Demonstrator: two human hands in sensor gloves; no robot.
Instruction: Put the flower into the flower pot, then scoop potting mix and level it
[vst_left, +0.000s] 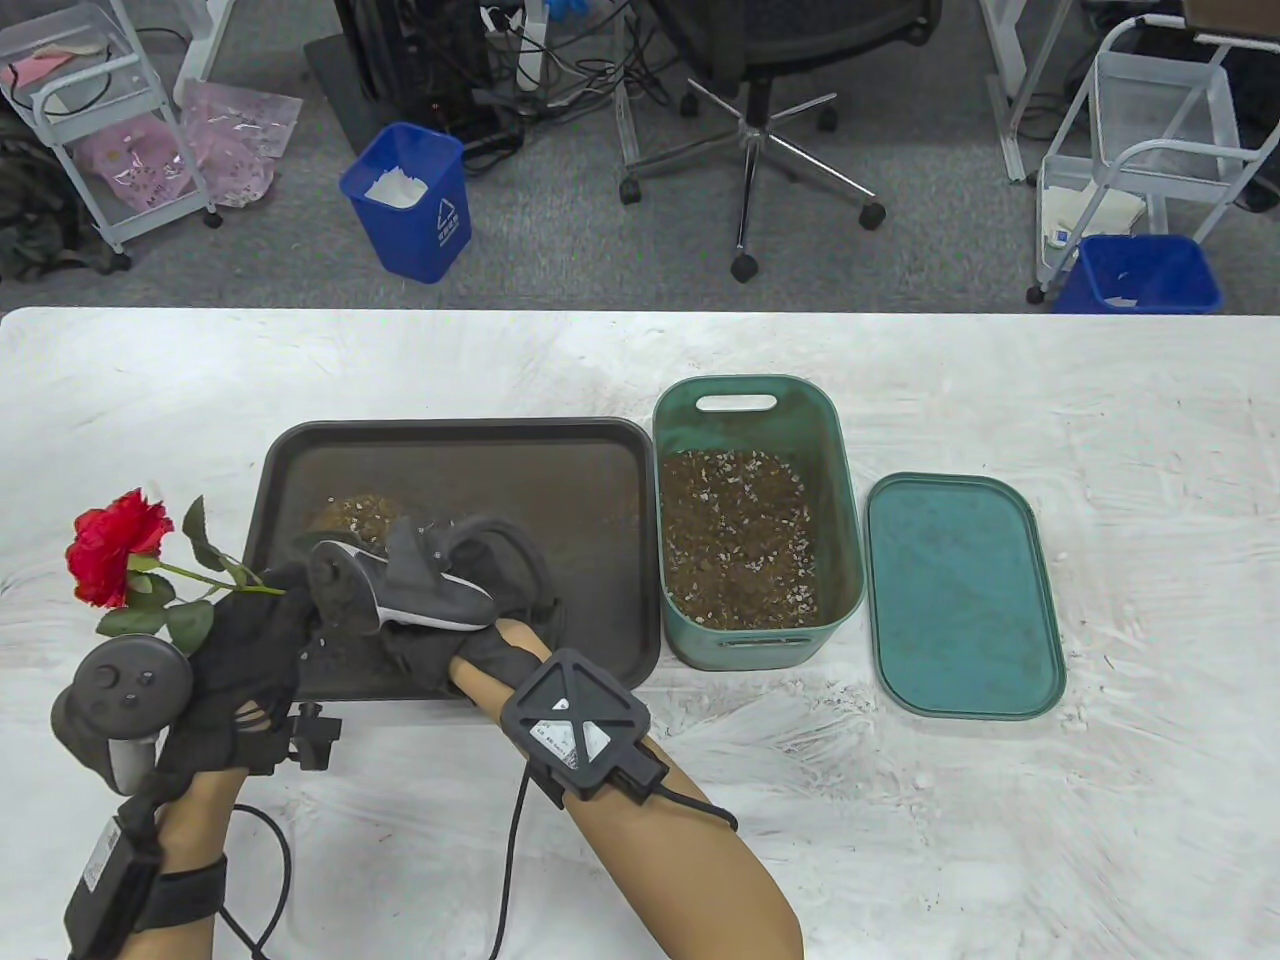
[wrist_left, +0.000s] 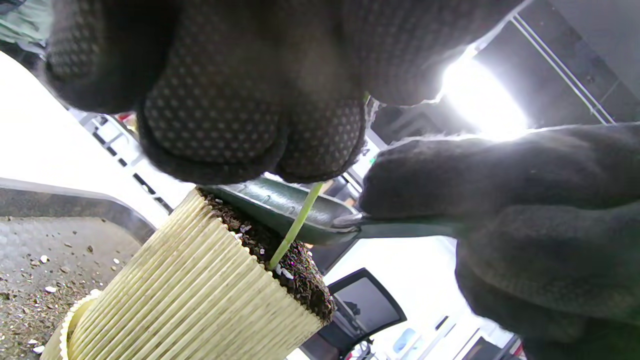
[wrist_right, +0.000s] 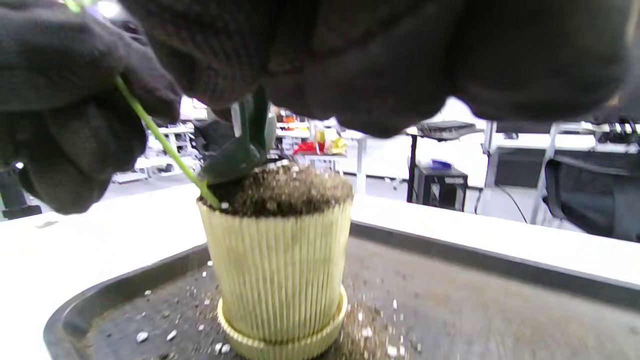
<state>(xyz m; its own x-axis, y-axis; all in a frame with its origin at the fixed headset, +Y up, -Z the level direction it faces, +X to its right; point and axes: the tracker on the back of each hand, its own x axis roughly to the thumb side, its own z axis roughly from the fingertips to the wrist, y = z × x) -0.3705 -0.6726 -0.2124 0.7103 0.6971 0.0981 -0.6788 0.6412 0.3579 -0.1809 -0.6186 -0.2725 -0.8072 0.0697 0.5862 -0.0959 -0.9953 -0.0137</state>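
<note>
The left hand (vst_left: 245, 640) pinches the flower (vst_left: 105, 545) stem planted in the flower pot (wrist_right: 277, 270); the right hand (vst_left: 480, 590) grips a scoop (wrist_left: 285, 207) touching the potting mix (wrist_right: 287, 190).

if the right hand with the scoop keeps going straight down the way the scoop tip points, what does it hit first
Most likely the heaped brown potting mix in the ribbed cream plastic flower pot: the dark green scoop in the right hand already has its tip at that mound, beside the green flower stem.

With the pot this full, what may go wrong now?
The potting mix is heaped above the rim of the flower pot; the scoop pressing on it may push more onto the tray. The flower stem leans at the pot's edge, so it may tip if the left hand lets go.
</note>
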